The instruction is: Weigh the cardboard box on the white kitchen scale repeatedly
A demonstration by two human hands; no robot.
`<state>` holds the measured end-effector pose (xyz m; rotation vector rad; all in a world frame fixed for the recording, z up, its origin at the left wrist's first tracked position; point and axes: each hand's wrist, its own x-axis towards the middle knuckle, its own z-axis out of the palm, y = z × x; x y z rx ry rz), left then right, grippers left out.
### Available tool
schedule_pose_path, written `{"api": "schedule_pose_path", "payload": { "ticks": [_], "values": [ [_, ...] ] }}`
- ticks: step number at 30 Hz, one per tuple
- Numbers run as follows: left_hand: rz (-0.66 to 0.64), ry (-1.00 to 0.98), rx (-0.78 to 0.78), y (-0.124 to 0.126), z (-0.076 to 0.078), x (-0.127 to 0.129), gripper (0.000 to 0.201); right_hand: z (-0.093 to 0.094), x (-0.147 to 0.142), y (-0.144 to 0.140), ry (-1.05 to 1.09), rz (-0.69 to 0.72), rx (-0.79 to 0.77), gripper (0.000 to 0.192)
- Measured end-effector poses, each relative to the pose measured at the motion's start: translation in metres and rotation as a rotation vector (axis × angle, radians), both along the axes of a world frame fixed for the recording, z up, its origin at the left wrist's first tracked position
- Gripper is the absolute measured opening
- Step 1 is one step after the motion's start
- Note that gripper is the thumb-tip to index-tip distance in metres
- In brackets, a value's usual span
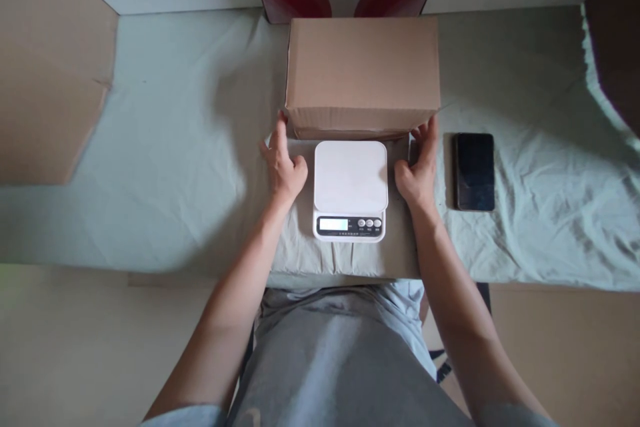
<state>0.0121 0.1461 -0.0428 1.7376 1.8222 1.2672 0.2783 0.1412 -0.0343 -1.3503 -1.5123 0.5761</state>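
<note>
Flanking box [363, 73], both hands flat.

The cardboard box [363, 73] is plain brown, matt and smooth. The kitchen scale [351, 190] looks like white plastic with a faint sheen. The phone [475, 171] has a glossy black glass face. A pale green, wrinkled matt cloth [175, 147] covers the worktop.

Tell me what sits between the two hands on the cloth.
In the head view, a white kitchen scale sits between the left hand and right hand, just in front of the cardboard box both hands touch.
</note>
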Motion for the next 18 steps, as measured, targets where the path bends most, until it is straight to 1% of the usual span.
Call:
{"api": "schedule_pose_path", "payload": {
  "ticks": [3,7,10,12,14,15,16,18],
  "values": [
    [-0.049,-0.015,-0.013,0.001,-0.001,-0.001,0.094,0.0,0.002,0.001,0.0,0.047,0.012,0.092],
    [-0.102,-0.064,-0.082,0.004,-0.015,-0.005,0.086,-0.002,0.007,0.002,-0.062,0.147,-0.058,0.091],
    [-0.107,-0.09,-0.088,0.006,-0.023,-0.007,0.082,-0.006,0.009,0.004,-0.036,0.161,-0.039,0.09],
    [-0.098,-0.098,-0.073,0.008,-0.025,-0.006,0.082,-0.007,0.008,0.006,-0.01,0.158,-0.033,0.087],
    [-0.095,-0.111,-0.072,0.012,-0.019,-0.004,0.082,-0.004,0.006,0.009,0.027,0.149,-0.029,0.082],
    [-0.097,-0.115,-0.072,0.014,-0.014,-0.004,0.082,0.0,0.004,0.011,0.049,0.149,-0.021,0.081],
    [-0.101,-0.116,-0.066,0.015,-0.005,-0.004,0.083,0.006,0.003,0.012,0.071,0.154,-0.007,0.08],
    [-0.11,-0.109,-0.022,0.013,0.017,-0.005,0.085,0.021,0.0,0.01,0.102,0.169,0.042,0.084]
  ]
}}
